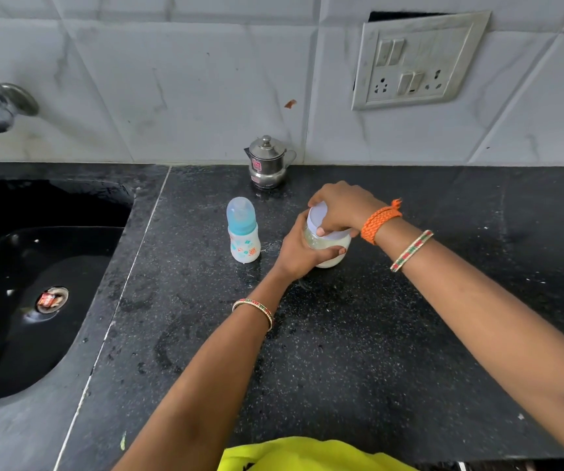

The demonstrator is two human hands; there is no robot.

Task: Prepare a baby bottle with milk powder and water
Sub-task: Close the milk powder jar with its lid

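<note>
On a black speckled stone counter (pixel 358 334), a person's left hand (pixel 299 254) wraps its fingers around one clear round jar (pixel 328 248) holding pale milk powder. The right hand (pixel 340 207) grips the jar's smooth white lid (pixel 319 215) from above, fingers curled over its rim. Just left of the jar stands one capped baby bottle (pixel 243 231), translucent blue on top with a white printed body. One small lidded steel pot (pixel 267 163) sits behind, against the marbled tile wall. A dark sink (pixel 35 266) lies at left.

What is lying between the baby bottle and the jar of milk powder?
Nothing: in the head view only bare black counter separates the baby bottle from the jar.
</note>
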